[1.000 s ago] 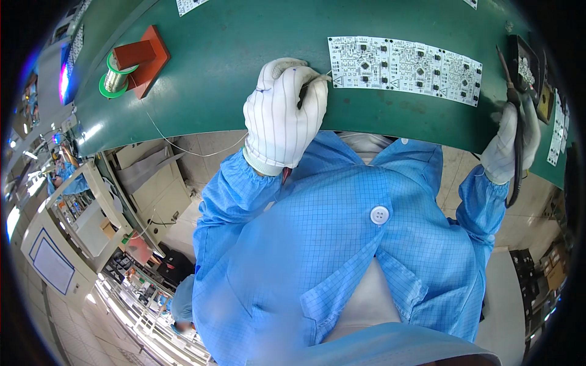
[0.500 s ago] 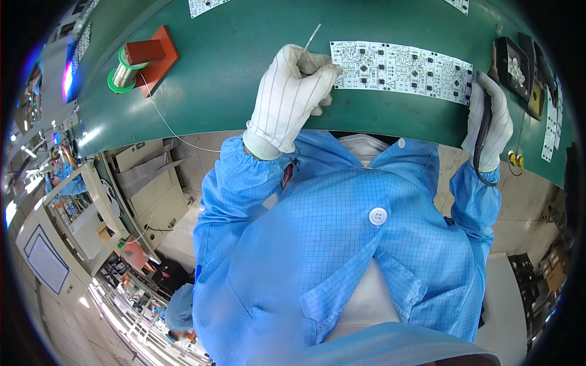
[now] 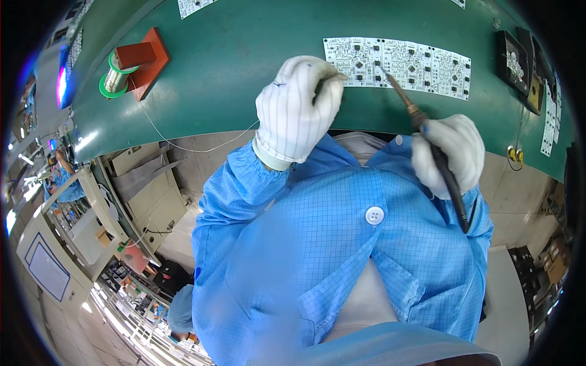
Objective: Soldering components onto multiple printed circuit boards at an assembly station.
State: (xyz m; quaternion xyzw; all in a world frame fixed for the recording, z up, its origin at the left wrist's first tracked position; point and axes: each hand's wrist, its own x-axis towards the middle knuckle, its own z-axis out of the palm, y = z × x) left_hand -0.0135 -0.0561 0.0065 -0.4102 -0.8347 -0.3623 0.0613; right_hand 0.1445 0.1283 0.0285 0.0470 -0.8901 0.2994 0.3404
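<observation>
A strip of joined white circuit boards (image 3: 421, 68) with small black parts lies on the green bench top. My right hand (image 3: 455, 152), in a white glove, is wrapped round a soldering iron (image 3: 400, 91). The iron slants up and left, its tip over the strip's lower middle; whether it touches cannot be told. Beside the strip's left end is my gloved left hand (image 3: 299, 107), fingers pinched together. Thin solder wire (image 3: 201, 150) runs from a spool (image 3: 116, 79) to this hand; the wire's end is hidden by the fingers.
The spool sits on a red-brown stand (image 3: 155, 64) at the left. At the right are a black tray (image 3: 514, 64) of small pale pieces and more white boards (image 3: 549, 125). Another board strip (image 3: 195, 6) lies at the far edge. A person in blue (image 3: 64, 183) is at the far left.
My right hand has swung left from the strip's right end, bringing the iron's tip over the boards. My left hand has turned and lowered slightly; the thin pale stick above it no longer shows.
</observation>
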